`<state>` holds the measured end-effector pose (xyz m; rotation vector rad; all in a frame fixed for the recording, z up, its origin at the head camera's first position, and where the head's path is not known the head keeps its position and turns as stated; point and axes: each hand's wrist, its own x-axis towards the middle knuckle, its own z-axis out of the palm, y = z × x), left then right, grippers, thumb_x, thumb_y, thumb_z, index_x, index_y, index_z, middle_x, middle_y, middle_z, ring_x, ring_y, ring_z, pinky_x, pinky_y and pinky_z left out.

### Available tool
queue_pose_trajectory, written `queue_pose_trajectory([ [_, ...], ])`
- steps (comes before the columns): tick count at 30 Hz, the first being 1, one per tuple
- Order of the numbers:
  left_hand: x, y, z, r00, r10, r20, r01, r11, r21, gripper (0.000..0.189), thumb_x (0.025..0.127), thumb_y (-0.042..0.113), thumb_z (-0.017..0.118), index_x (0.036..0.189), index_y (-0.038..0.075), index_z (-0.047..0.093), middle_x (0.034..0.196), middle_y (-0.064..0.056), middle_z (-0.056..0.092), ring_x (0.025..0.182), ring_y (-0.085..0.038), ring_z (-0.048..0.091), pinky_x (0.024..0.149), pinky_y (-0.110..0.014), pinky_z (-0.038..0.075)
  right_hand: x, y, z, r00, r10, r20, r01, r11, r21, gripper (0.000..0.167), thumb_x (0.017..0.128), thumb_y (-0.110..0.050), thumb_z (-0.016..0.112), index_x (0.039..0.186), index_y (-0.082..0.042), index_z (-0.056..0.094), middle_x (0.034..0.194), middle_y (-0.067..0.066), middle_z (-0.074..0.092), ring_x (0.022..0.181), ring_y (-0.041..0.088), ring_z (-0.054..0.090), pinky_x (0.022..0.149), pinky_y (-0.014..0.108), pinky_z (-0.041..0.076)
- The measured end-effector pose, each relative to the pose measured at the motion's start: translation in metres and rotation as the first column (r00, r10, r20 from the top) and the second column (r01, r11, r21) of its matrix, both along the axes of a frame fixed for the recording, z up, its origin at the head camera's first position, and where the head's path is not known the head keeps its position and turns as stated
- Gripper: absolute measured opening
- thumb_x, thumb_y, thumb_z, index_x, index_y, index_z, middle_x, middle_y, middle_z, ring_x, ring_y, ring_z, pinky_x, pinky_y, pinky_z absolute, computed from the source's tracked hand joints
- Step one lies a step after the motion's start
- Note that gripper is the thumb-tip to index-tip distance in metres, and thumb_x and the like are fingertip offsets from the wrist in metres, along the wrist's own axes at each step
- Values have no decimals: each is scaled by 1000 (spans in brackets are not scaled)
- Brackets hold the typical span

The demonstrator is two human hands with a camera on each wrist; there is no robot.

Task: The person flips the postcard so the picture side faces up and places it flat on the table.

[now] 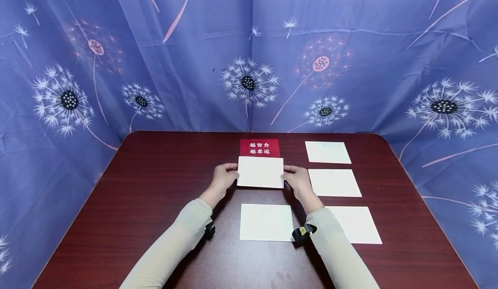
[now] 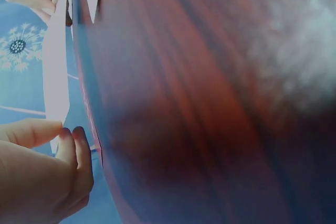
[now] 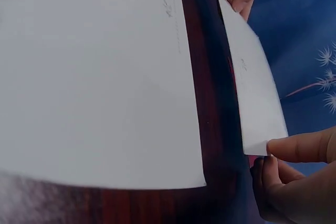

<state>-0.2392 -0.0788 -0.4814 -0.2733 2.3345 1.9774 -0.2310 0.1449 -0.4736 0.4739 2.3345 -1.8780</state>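
A white card [image 1: 260,172] is held by both hands at its two short sides, tilted above the dark wooden table. My left hand [image 1: 225,177] pinches its left edge between thumb and fingers; in the left wrist view, the thumb and fingertips of the left hand [image 2: 52,166] meet at the card's corner. On the opposite side my right hand [image 1: 297,179] pinches the right edge, thumb on the near face. Right behind the held card lies a red card [image 1: 260,145] with white characters, its lower part covered. Small faint marks show on the held card [image 3: 257,87] in the right wrist view.
Nearer on the table [image 1: 155,185] lies another white card [image 1: 266,222]. Along the right side, three more form a column: a far card [image 1: 328,152], a middle card [image 1: 334,182] and a near card [image 1: 359,225], partly behind the right forearm. A blue dandelion-print curtain [image 1: 194,64] surrounds the table.
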Motion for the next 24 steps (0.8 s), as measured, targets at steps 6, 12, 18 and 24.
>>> queue_pose_trajectory([
  [6,-1,-1,4,1000,11,-16,-11,999,-33,24,80,-6,63,103,-9,69,92,-14,67,75,-13,54,58,-18,43,-1,1,4,1000,-28,-4,28,999,33,27,88,0,61,113,10,64,114,23,60,93,22,56,79,31,49],
  [12,-1,-1,5,998,41,-54,-43,998,-41,16,83,-2,67,97,-7,71,101,-17,68,91,-19,57,69,-20,46,-4,5,5,998,-53,-30,52,999,-13,26,89,-3,63,112,11,64,116,22,58,107,25,52,92,35,45],
  [18,-3,1,3,993,74,-88,-72,997,26,16,82,-2,70,97,-7,72,91,-12,70,73,-8,57,67,-23,49,-6,9,6,997,-62,-35,61,998,-21,30,89,-7,66,115,8,65,122,21,59,111,24,50,93,34,44],
  [24,-4,1,4,988,107,-110,-99,992,77,17,82,0,72,97,-7,73,81,-6,70,64,-3,57,60,-20,48,-7,13,6,998,-59,-34,58,998,-22,34,88,-13,69,118,3,66,123,18,61,110,20,53,93,32,45],
])
